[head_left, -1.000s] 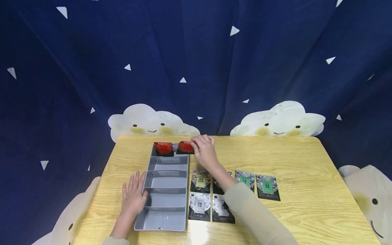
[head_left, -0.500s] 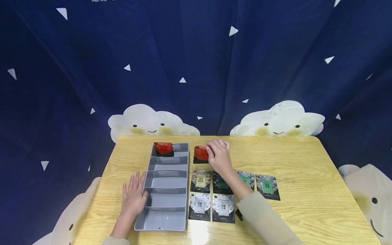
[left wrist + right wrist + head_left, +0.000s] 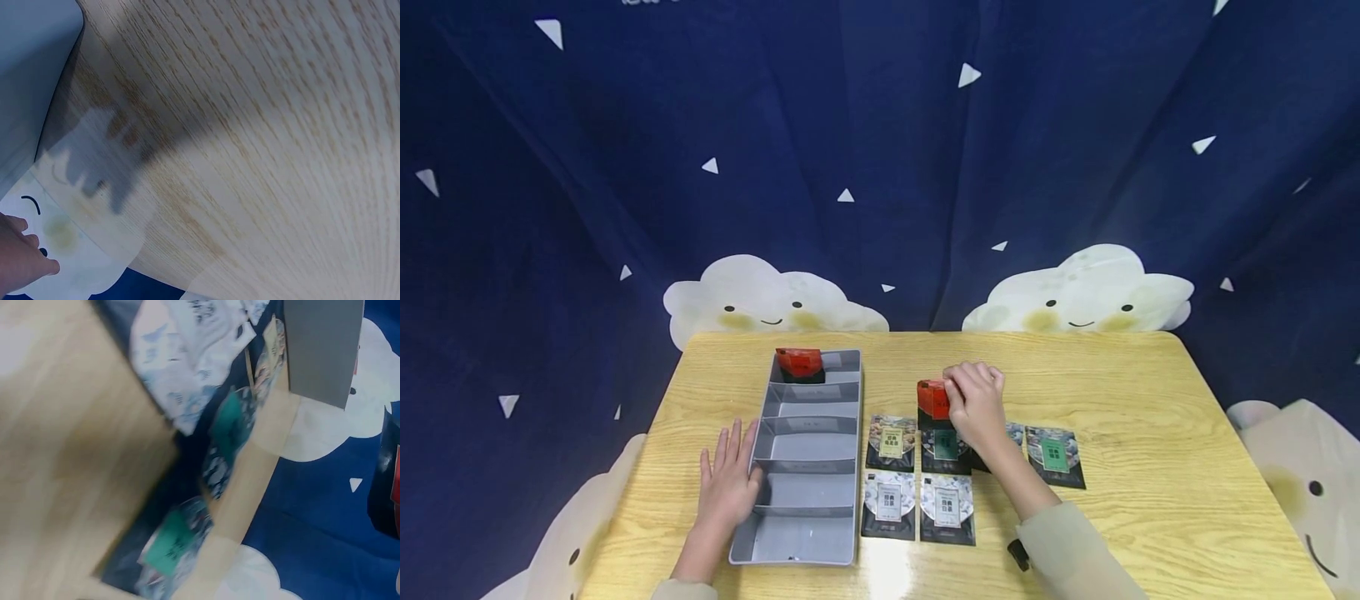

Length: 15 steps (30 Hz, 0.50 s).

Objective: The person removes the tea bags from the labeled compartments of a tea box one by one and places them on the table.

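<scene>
My right hand [image 3: 978,403] pinches a red and black sachet [image 3: 931,400] by its edge, above the sachets lying on the table. Part of this sachet shows at the right border of the right wrist view. At the left side of a grey divided tray [image 3: 805,542], my left hand [image 3: 727,477] rests with straight fingers, its thumb against the tray wall. Another red sachet [image 3: 801,363] leans upright in the tray's far compartment, on the left. A dark sachet with a green label [image 3: 946,448] lies just below the held one.
Right of the tray lie a yellow-labelled sachet [image 3: 891,443] and two white-labelled sachets [image 3: 888,505] [image 3: 947,508]. Another green-labelled sachet [image 3: 1056,457] lies farther right; one between is partly covered by my right hand. A blue curtain [image 3: 880,167] hangs behind the wooden table [image 3: 1150,433].
The right hand has carried the red sachet from over the tray's far compartment rightward and toward me. The left hand and the tray have stayed in place.
</scene>
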Tool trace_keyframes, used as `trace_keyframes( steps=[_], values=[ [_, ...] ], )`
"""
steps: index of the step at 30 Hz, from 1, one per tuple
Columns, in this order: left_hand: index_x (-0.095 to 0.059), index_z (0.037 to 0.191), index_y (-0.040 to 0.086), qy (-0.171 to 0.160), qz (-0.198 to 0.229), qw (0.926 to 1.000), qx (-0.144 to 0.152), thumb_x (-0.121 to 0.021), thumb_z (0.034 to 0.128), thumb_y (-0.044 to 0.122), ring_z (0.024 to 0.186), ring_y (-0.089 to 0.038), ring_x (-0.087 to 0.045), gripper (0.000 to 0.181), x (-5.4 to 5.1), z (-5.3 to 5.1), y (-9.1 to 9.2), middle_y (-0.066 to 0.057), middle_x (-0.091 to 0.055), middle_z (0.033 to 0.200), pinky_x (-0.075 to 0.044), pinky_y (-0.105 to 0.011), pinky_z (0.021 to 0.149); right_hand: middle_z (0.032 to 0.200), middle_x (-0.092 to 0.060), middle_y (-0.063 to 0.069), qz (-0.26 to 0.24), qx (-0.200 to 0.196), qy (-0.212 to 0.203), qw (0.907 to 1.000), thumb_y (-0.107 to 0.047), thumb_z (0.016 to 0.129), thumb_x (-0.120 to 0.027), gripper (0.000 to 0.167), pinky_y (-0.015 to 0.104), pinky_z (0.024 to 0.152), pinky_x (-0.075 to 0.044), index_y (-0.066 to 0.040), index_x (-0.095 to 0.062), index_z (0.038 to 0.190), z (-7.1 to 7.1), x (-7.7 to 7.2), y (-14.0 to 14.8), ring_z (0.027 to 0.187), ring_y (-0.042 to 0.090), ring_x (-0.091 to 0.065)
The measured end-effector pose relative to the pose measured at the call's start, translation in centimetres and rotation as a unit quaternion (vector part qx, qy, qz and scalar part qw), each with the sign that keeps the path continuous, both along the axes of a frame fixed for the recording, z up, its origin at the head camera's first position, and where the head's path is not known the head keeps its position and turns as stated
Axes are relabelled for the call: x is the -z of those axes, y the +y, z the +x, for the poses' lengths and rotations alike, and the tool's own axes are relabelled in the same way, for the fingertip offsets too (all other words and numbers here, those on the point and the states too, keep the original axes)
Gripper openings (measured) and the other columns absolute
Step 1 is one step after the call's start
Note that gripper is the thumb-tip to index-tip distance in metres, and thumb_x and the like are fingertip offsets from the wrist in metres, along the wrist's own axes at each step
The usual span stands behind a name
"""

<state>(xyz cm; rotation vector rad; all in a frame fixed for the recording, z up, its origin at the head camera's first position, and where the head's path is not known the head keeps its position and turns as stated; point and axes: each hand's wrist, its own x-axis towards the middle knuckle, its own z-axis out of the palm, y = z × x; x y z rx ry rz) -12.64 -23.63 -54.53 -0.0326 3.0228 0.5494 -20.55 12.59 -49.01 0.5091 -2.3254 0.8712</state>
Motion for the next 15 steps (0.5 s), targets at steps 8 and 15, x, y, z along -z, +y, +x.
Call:
trace_keyframes(
  steps=[8, 15],
  values=[
    [-0.016, 0.147, 0.011, 0.004, -0.003, 1.0000, -0.001, -0.046, 0.0868, 0.016, 0.137, -0.040, -0.004, 0.067, 0.1, 0.0, -0.1, -0.020, -0.009, 0.151, 0.003, -0.059, 0.107, 0.076, -0.061, 0.006, -0.010, 0.032, -0.019, 0.9992, -0.009, 0.082, -0.055, 0.008, 0.052, 0.081, -0.029, -0.006, -0.062, 0.080, 1.8, 1.5, 2.5, 0.075, 0.028, -0.048],
    [-0.017, 0.147, 0.010, 0.004, -0.005, 1.0000, 0.000, -0.045, 0.0869, 0.016, 0.137, -0.040, -0.004, 0.067, 0.1, 0.0, 0.0, -0.021, -0.009, 0.151, 0.002, -0.059, 0.107, 0.079, -0.062, 0.009, -0.010, 0.080, -0.067, 0.9945, -0.003, 0.078, -0.057, 0.006, 0.051, 0.082, -0.029, -0.005, -0.062, 0.080, 3.8, 3.1, 4.7, 0.075, 0.028, -0.049]
  ],
)
